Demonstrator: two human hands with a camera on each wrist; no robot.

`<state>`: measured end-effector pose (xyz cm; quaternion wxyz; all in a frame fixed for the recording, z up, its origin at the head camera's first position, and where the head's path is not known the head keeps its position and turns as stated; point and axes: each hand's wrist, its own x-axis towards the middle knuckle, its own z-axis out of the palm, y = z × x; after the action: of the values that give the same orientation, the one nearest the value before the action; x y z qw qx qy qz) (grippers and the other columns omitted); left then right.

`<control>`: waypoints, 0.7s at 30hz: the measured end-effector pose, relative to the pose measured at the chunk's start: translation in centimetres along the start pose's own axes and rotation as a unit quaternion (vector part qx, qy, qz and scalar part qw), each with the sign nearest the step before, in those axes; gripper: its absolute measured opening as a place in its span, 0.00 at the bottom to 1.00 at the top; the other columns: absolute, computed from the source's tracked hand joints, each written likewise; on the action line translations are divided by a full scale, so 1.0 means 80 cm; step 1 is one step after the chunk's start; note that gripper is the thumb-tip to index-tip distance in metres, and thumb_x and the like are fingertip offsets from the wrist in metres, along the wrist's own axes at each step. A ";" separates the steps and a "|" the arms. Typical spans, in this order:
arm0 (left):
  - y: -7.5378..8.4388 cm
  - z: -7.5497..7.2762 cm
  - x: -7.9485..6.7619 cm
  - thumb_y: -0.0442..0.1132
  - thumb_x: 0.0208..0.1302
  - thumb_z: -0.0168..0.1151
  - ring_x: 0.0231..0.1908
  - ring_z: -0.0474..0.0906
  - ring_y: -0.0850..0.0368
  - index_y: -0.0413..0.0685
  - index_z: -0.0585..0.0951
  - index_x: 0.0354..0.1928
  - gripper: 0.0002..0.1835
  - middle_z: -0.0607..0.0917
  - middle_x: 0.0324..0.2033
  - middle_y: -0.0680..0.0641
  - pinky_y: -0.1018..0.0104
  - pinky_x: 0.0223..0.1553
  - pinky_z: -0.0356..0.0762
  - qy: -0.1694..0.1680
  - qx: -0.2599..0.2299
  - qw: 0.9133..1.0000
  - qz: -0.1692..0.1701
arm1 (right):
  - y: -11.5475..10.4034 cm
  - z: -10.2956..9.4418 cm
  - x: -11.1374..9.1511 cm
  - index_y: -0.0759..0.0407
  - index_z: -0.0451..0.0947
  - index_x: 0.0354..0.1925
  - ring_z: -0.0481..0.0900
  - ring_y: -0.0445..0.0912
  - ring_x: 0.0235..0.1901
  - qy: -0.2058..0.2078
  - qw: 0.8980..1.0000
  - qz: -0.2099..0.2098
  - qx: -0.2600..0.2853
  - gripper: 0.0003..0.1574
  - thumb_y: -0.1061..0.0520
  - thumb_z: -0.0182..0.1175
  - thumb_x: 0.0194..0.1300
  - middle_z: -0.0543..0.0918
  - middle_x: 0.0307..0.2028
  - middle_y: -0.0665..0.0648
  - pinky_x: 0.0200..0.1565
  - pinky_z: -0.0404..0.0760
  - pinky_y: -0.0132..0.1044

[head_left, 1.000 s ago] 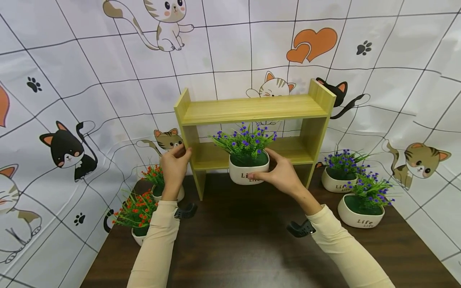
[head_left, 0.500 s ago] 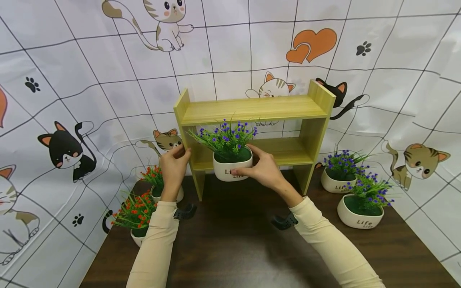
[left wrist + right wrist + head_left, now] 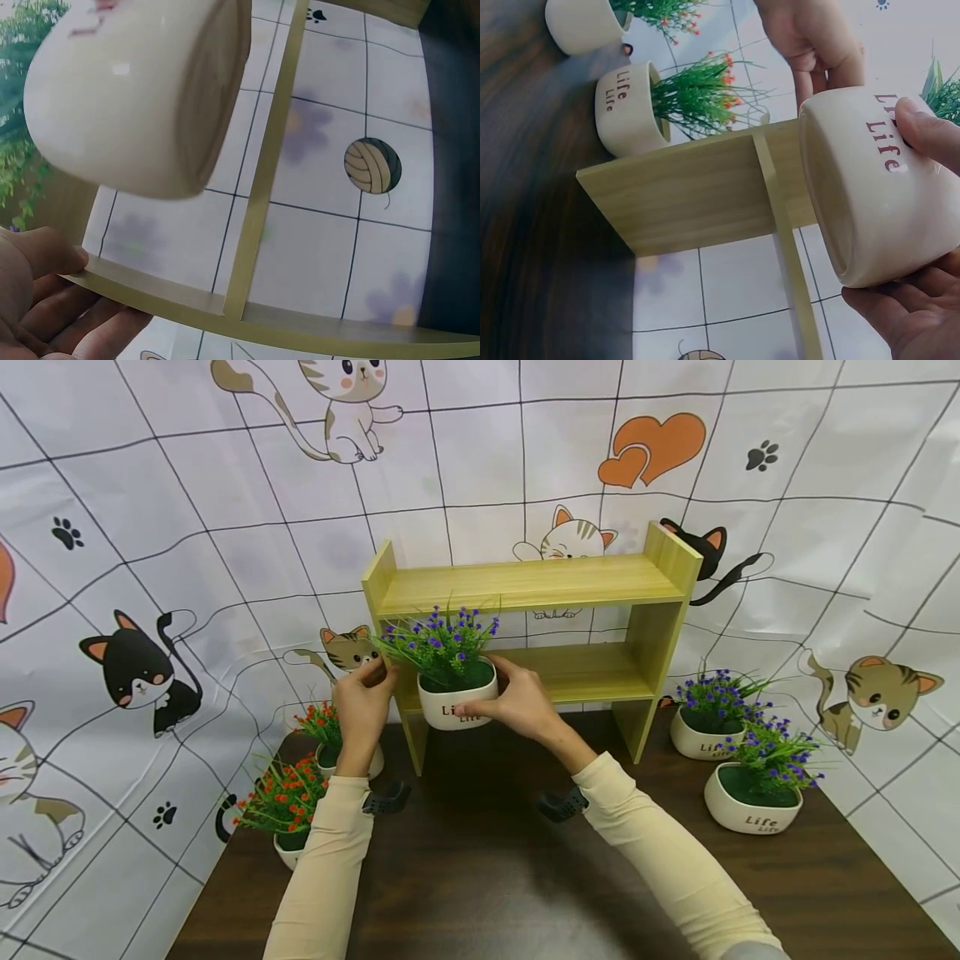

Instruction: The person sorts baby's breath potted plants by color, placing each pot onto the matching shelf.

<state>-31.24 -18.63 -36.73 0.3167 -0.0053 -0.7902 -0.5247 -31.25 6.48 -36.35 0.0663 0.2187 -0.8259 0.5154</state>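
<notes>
My right hand (image 3: 517,697) grips a white oval flowerpot (image 3: 456,703) with purple flowers, thumb over the "Life" lettering on its front and fingers round its side. The pot is in the air in front of the left half of a two-tier wooden shelf (image 3: 525,585). In the right wrist view the pot (image 3: 877,195) is tilted by the camera's angle, its underside showing. My left hand (image 3: 363,710) pinches the front edge of the shelf's left side panel; the left wrist view shows the thumb (image 3: 56,251) and curled fingers on either side of that panel.
Two pots with orange-red flowers (image 3: 288,797) stand left of the shelf, partly behind my left arm. To the right are two pots with purple flowers (image 3: 753,797). The shelf stands on a dark wooden table (image 3: 480,877) against a cat-patterned wall covering (image 3: 480,460).
My right hand has carried the purple-flowered pot leftward and slightly up, from the middle of the shelf to its left part. The left hand has stayed at the side panel.
</notes>
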 end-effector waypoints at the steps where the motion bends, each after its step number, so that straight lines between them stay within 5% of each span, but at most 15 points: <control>1: 0.000 0.000 0.000 0.39 0.72 0.71 0.49 0.91 0.40 0.37 0.88 0.59 0.18 0.91 0.50 0.34 0.80 0.39 0.79 0.001 0.000 1.000 -0.001 | 0.001 0.002 0.003 0.57 0.68 0.79 0.90 0.50 0.47 0.000 1.000 -0.002 0.000 0.63 0.44 0.85 0.52 0.90 0.54 0.60 0.43 0.88 0.43; 8: 0.001 0.000 0.001 0.39 0.71 0.71 0.50 0.91 0.37 0.35 0.87 0.59 0.20 0.91 0.50 0.32 0.46 0.50 0.88 0.006 0.010 1.000 -0.003 | 0.006 0.015 0.019 0.57 0.70 0.78 0.89 0.50 0.46 0.003 1.000 -0.001 -0.003 0.62 0.43 0.86 0.51 0.90 0.55 0.60 0.41 0.87 0.41; 15: -0.001 0.000 0.002 0.39 0.70 0.70 0.48 0.91 0.40 0.35 0.88 0.57 0.19 0.91 0.50 0.34 0.81 0.38 0.78 0.009 0.008 1.000 -0.006 | 0.011 0.021 0.032 0.58 0.71 0.77 0.88 0.51 0.47 0.005 1.000 0.011 -0.001 0.61 0.43 0.85 0.51 0.88 0.57 0.61 0.43 0.86 0.41; 21: -0.002 0.000 0.002 0.38 0.69 0.69 0.48 0.91 0.39 0.35 0.89 0.57 0.18 0.91 0.49 0.33 0.87 0.35 0.74 0.011 -0.004 1.000 -0.011 | 0.018 0.025 0.044 0.59 0.71 0.77 0.88 0.50 0.45 0.013 1.000 0.020 0.001 0.60 0.43 0.85 0.52 0.88 0.57 0.60 0.43 0.86 0.41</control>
<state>-31.41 -18.73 -36.81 0.3195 0.0082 -0.7844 -0.5316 -34.79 4.18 -37.28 0.0662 0.1958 -0.8288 0.5199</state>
